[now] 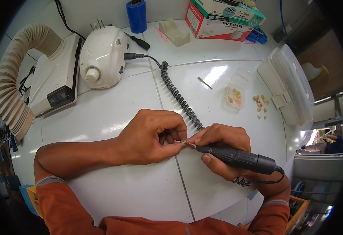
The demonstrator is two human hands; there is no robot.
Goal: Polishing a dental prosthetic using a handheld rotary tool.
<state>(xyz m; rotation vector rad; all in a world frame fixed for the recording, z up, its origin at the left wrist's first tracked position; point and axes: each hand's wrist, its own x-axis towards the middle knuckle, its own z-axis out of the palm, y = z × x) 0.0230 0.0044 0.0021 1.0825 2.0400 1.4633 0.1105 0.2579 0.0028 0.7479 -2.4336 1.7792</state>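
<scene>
My right hand is wrapped round a black rotary tool handpiece, its thin bit pointing left. A cord runs from the handpiece's back end, and a coiled black cable passes up to the white control unit. Between the fingertips of my left hand I pinch a small pale piece; its exact kind is too small to make out. The bit's tip is at or right beside this piece, and my two hands' fingertips nearly meet above the white tabletop.
A small clear box of yellowish pieces stands at right, beside loose tan pieces and a large lidded plastic case. Left is a ribbed hose on a white machine. Mask boxes and a blue cylinder stand behind.
</scene>
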